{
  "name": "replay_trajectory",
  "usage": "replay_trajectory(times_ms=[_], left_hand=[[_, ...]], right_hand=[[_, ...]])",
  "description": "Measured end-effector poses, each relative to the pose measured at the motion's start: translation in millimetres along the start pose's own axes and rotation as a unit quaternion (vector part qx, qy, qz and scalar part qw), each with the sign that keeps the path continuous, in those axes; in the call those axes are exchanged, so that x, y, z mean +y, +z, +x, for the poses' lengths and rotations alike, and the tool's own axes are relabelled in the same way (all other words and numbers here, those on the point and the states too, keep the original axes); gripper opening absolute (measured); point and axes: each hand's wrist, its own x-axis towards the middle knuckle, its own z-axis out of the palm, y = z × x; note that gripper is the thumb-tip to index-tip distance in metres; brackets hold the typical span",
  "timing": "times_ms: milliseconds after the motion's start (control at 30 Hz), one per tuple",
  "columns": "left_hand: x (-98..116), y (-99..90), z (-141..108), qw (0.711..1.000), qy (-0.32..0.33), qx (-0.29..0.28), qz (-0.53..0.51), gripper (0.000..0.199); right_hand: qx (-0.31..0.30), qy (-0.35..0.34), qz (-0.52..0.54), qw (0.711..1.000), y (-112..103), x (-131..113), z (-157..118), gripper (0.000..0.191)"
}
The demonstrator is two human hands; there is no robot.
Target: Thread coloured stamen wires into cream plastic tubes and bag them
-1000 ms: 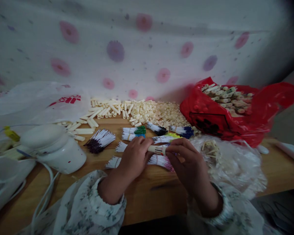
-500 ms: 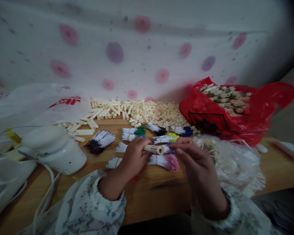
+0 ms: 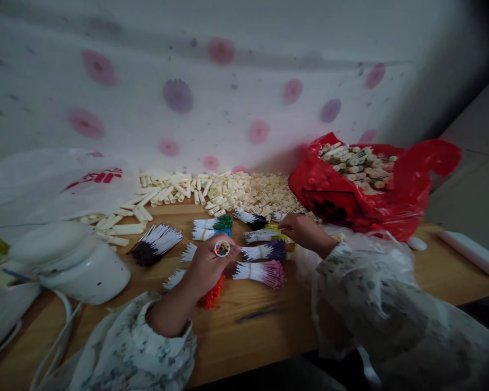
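Observation:
My left hand [image 3: 206, 266] is closed around a cream multicolour pen barrel; its open end [image 3: 222, 248] faces me, with several coloured refill tips inside. Over a bundle of dark blue refills, mostly covered, my right hand [image 3: 303, 231] has its fingers drawn together; what they hold, if anything, is hidden. Beside that hand lie yellow refills [image 3: 264, 234] and black refills [image 3: 250, 218]. Nearer me are purple refills [image 3: 264, 251] and pink refills [image 3: 261, 272]. Red refills [image 3: 212, 293] show below my left hand, green refills [image 3: 214, 223] and blue refills [image 3: 209, 233] beyond it.
Loose dark refills [image 3: 157, 243] lie at the left, by a white pot-like appliance [image 3: 85, 266] with a cord. Cream pen tubes [image 3: 167, 190] and small cream parts [image 3: 248, 190] are heaped behind. A red bag [image 3: 350, 201] of pens and a clear plastic bag [image 3: 375, 260] sit right.
My right hand has left the barrel's end and moved forward to the dark blue refills. My left hand has turned the barrel's open end towards me. The view has shifted slightly right.

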Motion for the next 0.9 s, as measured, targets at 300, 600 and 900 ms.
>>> replay_trajectory(times_ms=[300,600,900], left_hand=[[1.5,-0.5,1.4,1.000,0.014,-0.003,0.002,0.029],[2.8,-1.1,2.2,1.000,0.009,0.022,0.015,0.020],[7.6,14.8,-5.9,0.991,-0.098,-0.091,-0.031,0.023]], right_hand=[[-0.045,-0.056,-0.071,0.995,15.0,-14.6,17.2,0.018],[0.010,-0.025,-0.073,0.997,-15.8,-6.2,-11.6,0.023],[0.053,-0.249,0.087,0.963,-35.3,-92.0,-37.1,0.024]])
